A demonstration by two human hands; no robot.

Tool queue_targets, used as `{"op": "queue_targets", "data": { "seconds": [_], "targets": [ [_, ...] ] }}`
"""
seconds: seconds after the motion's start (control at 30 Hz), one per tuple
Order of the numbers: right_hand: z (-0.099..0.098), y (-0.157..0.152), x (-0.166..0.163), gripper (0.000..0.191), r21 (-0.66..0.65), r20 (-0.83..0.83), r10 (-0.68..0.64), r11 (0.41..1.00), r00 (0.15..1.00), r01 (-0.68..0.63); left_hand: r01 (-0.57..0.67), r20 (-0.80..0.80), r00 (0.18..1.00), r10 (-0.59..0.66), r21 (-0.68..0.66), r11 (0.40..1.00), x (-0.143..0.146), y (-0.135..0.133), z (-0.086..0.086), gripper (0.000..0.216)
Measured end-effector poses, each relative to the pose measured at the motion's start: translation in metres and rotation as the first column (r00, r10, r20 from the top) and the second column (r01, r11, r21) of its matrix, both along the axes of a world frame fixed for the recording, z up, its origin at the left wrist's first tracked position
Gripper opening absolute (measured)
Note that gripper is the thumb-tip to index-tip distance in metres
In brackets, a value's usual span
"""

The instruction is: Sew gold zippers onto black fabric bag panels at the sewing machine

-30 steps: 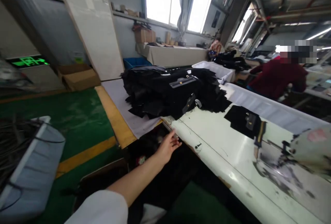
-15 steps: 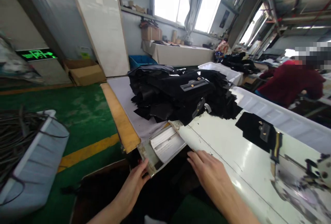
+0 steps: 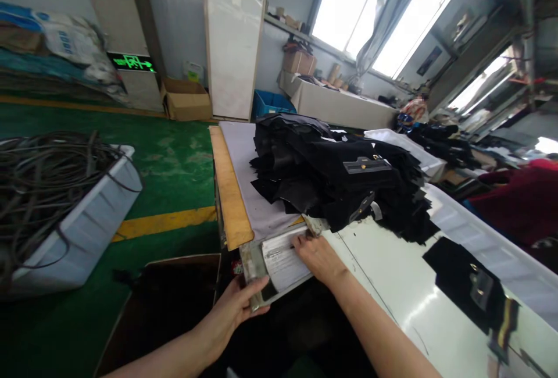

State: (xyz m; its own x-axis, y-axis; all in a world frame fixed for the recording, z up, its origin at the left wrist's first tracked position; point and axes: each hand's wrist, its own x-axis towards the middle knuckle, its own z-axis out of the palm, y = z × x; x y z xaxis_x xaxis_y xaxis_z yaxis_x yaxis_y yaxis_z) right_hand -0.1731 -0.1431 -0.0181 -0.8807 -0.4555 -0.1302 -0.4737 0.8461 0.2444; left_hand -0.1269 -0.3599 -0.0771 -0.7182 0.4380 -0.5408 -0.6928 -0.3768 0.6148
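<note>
A shallow drawer (image 3: 257, 264) is pulled out from under the white worktable (image 3: 392, 285), with white papers (image 3: 283, 259) lying in it. My left hand (image 3: 238, 308) grips the drawer's front edge from below, fingers curled round it. My right hand (image 3: 316, 256) reaches into the drawer, its fingers resting on the papers; whether they pinch anything I cannot make out. Just behind the drawer a big pile of black cut pieces (image 3: 335, 177) sits on the table.
A single black piece with a metal fitting (image 3: 468, 282) lies further right on the table. A white crate of dark cables (image 3: 56, 203) stands on the green floor at left. An open dark box (image 3: 161, 302) sits below the drawer. A person in red (image 3: 518, 203) works at right.
The view has swung left. My right hand moved from the table's edge into the drawer onto the papers. My left hand stays on the drawer's front.
</note>
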Motion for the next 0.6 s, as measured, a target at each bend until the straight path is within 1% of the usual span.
{"op": "queue_targets", "data": {
  "seconds": [0.1,0.2,0.27,0.3,0.33,0.37,0.4,0.47,0.5,0.53,0.57,0.6],
  "targets": [
    [0.0,0.003,-0.002,0.022,-0.092,-0.035,-0.005,0.996,0.999,0.002,-0.007,0.004,1.0,0.007,-0.015,1.0,-0.001,0.005,0.004,0.06],
    [0.006,0.01,0.008,0.018,-0.242,-0.107,-0.025,0.97,0.994,-0.001,-0.023,0.027,0.999,0.023,-0.011,1.0,-0.001,0.011,0.009,0.06],
    [0.011,0.016,0.021,0.012,-0.376,-0.173,-0.073,0.927,0.982,0.002,-0.045,0.049,0.998,0.045,-0.01,0.999,-0.001,0.015,0.01,0.061],
    [0.013,0.018,0.028,0.008,-0.453,-0.206,-0.113,0.892,0.972,0.008,-0.06,0.059,0.996,0.06,-0.013,0.998,-0.001,0.017,0.01,0.062],
    [0.014,0.02,0.036,0.005,-0.536,-0.233,-0.163,0.844,0.959,0.014,-0.074,0.067,0.995,0.075,-0.018,0.997,-0.001,0.019,0.009,0.062],
    [0.014,0.019,0.043,0.003,-0.621,-0.248,-0.223,0.784,0.943,0.022,-0.088,0.074,0.993,0.09,-0.022,0.996,-0.001,0.021,0.009,0.062],
    [0.012,0.017,0.049,0.002,-0.703,-0.248,-0.284,0.71,0.926,0.029,-0.099,0.082,0.991,0.101,-0.025,0.995,0.0,0.022,0.007,0.063],
    [0.005,0.009,0.057,0.008,-0.826,-0.205,-0.372,0.562,0.905,0.044,-0.11,0.104,0.988,0.112,-0.028,0.994,0.0,0.025,0.006,0.062],
    [0.001,0.003,0.058,0.011,-0.889,-0.157,-0.396,0.455,0.905,0.045,-0.115,0.113,0.987,0.117,-0.024,0.993,0.001,0.026,0.006,0.062],
    [-0.005,-0.003,0.059,0.014,-0.949,-0.092,-0.401,0.311,0.911,0.041,-0.124,0.119,0.985,0.125,-0.018,0.992,0.001,0.027,0.006,0.06],
    [-0.009,-0.009,0.058,0.016,-0.989,-0.023,-0.39,0.146,0.92,0.037,-0.135,0.12,0.984,0.135,-0.011,0.991,0.002,0.028,0.007,0.058],
    [-0.014,-0.013,0.057,0.017,-0.999,0.039,-0.366,-0.018,0.93,0.035,-0.148,0.118,0.982,0.147,-0.002,0.989,0.003,0.029,0.008,0.057]
  ]
}}
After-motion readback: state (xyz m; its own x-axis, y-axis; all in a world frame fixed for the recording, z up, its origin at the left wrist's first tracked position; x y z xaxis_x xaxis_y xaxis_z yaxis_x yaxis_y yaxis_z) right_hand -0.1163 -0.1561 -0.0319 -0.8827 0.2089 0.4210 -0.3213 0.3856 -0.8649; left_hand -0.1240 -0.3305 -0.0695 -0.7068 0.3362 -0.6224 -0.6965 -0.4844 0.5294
